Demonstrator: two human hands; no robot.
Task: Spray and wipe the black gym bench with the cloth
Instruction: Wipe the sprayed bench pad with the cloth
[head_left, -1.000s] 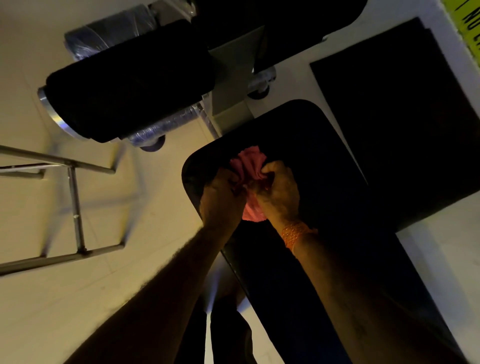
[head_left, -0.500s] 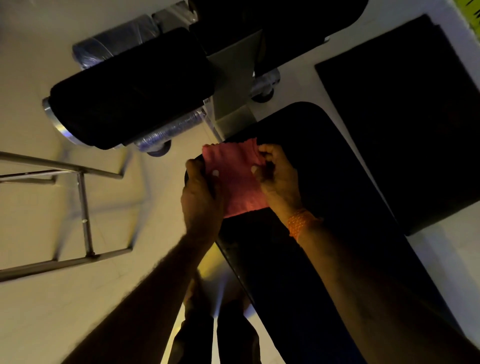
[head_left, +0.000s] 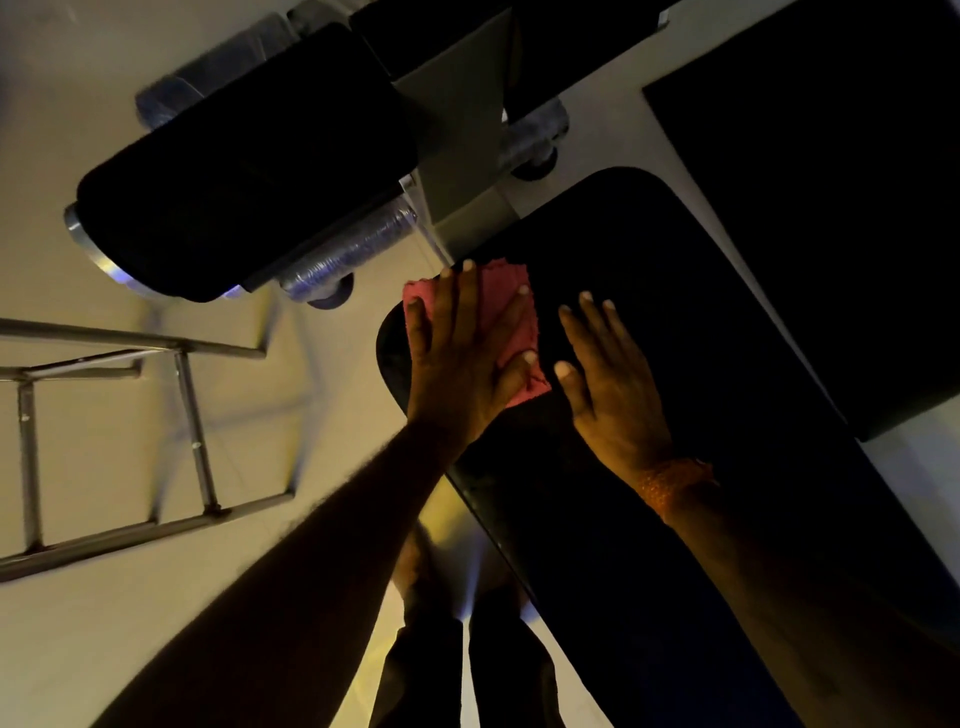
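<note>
Bench (head_left: 685, 322) running lower-right to upper-left, cloth (head_left: 522, 332) under flat left hand (head_left: 462, 364), right hand (head_left: 610, 387) flat

Pink cloth (head_left: 497, 291) half hidden under left hand (head_left: 457, 364)

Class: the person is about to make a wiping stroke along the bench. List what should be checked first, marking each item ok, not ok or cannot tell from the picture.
1. Pink cloth spread on the black bench, near its rounded end: ok.
2. Left hand pressing flat on the cloth, fingers straight: ok.
3. Right hand off the cloth, flat on the pad beside it: ok.
4. Pad already sprayed: cannot tell, the surface is too dark.
5. Spray bottle at hand: cannot tell, none in view.
</note>
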